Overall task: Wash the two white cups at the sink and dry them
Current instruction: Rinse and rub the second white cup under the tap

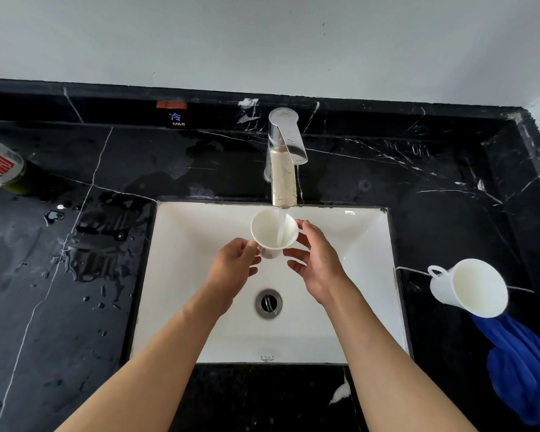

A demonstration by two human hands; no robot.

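From the head view I see my left hand [236,260] with its fingers [252,248] pinching the lower wall of the first cup [270,233], which sits tilted toward me right under the tap [283,157] so the running water [282,227] falls straight into its mouth; I judge the tilt is there to let the stream sweep the inside and spill back out into the sink [181,275]. My right hand [317,263] has its fingers spread and loosely curved, the thumb tip touching the cup's rim side, steadying rather than gripping. The cup is held above the basin's far half, well clear of the drain [268,303], with open white basin on both sides for turning it. The second cup [469,288] waits on the dark marble surface [75,275] to the right, just beside the sink's right edge, its mouth facing me and its handle toward the basin, resting against the blue cloth [518,366], which lies ready for drying. On the left the surface is wet with puddles, and a bottle [0,165] stands near the far left edge, well apart from my hands. I take this as the rinse of cup one; the other cup's washing and all drying look still to come.
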